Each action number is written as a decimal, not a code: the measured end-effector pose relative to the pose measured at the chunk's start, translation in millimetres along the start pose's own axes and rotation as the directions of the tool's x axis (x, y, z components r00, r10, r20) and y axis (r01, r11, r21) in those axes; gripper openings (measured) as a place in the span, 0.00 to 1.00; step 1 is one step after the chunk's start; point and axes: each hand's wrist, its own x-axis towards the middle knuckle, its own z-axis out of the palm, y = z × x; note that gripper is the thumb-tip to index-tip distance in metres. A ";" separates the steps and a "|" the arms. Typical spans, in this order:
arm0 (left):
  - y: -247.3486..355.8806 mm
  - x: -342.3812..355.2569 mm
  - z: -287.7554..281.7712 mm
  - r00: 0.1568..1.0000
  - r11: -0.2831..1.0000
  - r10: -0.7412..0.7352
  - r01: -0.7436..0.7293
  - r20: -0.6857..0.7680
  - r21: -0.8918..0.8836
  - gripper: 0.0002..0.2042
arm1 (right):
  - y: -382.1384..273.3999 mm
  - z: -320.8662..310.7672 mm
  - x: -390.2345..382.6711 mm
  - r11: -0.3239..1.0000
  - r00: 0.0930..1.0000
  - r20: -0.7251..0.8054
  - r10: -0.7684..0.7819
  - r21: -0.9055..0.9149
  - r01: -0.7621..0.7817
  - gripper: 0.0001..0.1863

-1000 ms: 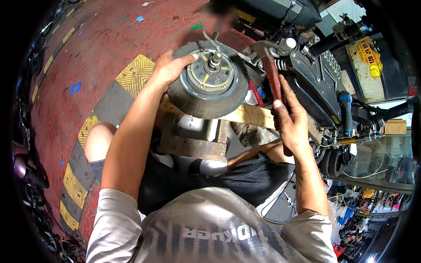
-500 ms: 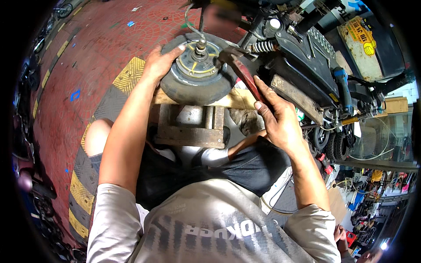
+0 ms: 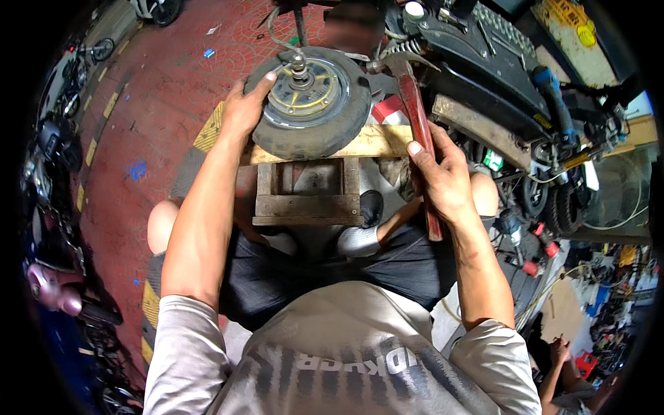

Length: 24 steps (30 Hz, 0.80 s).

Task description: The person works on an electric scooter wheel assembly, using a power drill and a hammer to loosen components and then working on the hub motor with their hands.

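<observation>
A small wheel (image 3: 310,134) with a black tyre, a yellow-marked hub and an axle with a cable lies on a pale board (image 3: 391,142) over a wooden stool (image 3: 306,207). My left hand (image 3: 247,105) grips the tyre at its left side, thumb on top. In my right hand (image 3: 443,173) is a claw hammer with a red, worn handle (image 3: 412,104); its head (image 3: 401,63) is raised at the wheel's right side.
A black scooter body (image 3: 484,62) with a spring stands at the right, with a blue power tool (image 3: 546,90), tyres (image 3: 564,207) and more tools. Parked two-wheelers line the left edge. Another person's hands (image 3: 560,349) are at the lower right. Red paving (image 3: 124,207) lies left.
The hammer has turned more upright, its head shifting right from the hub's edge since half a second ago. The wheel and my left hand have moved a little up and left in the picture.
</observation>
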 end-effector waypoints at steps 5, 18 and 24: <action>-39.2 26.4 -11.7 1.000 1.000 -0.004 0.004 -0.005 0.030 0.39 | -22.8 -18.3 -68.5 0.946 0.987 -0.078 0.140 0.305 -0.110 0.31; 5.2 7.4 -14.9 0.762 0.594 0.577 -0.639 0.294 0.489 0.24 | 217.3 -126.9 -336.9 0.783 0.652 -0.645 0.398 -0.130 -0.608 0.23; 32.1 -8.3 -3.2 0.697 0.476 0.377 -0.711 0.611 0.518 0.45 | 331.3 -35.1 -421.7 0.417 0.485 -0.658 0.576 -0.273 -0.867 0.19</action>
